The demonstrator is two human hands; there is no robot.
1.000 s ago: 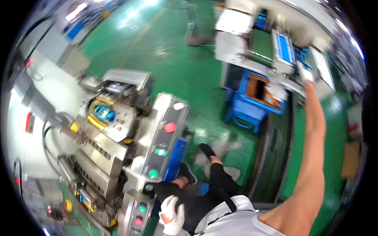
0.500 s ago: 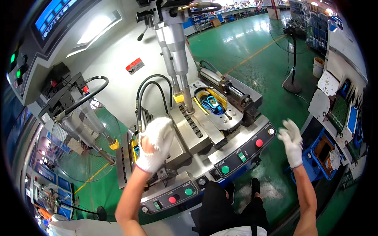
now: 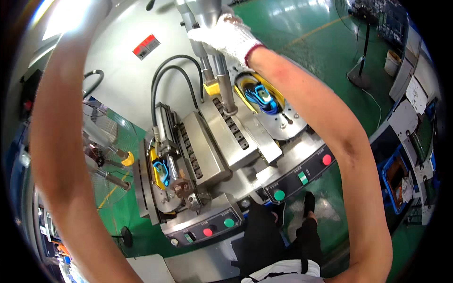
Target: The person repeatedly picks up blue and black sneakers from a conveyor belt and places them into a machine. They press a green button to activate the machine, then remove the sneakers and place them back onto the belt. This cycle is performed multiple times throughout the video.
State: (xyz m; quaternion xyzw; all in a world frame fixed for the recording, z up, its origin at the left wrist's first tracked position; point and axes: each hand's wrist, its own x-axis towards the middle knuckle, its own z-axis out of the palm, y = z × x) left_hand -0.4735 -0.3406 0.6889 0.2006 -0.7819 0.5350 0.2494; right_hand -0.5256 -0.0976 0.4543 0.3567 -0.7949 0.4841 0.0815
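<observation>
My right hand [image 3: 229, 37], in a white knit glove with a dark red cuff, is up at the grey metal cylinder [image 3: 206, 13] of the machine. Its thumb lies across the cylinder's front and the fingers curl at the right side, partly hidden. My left forearm [image 3: 63, 122] rises along the left side; its hand is lost past the top edge, beside a bright lamp. Below my right hand, a blue and dark strapped piece [image 3: 262, 98] sits inside a yellow-edged holder [image 3: 276, 87]. A second blue piece [image 3: 161, 172] lies in the left holder.
Slotted metal blocks [image 3: 231, 127] stand mid-machine, with black hoses [image 3: 172, 59] behind. Panels with a red button [image 3: 326, 160] and a green button [image 3: 279, 195] line the front. A blue crate [image 3: 396, 181] and a stand fan [image 3: 361, 70] are at right.
Both arms have risen. My right hand went from beside the right panel up and left to the cylinder; my left hand rose from over the left station out of view.
</observation>
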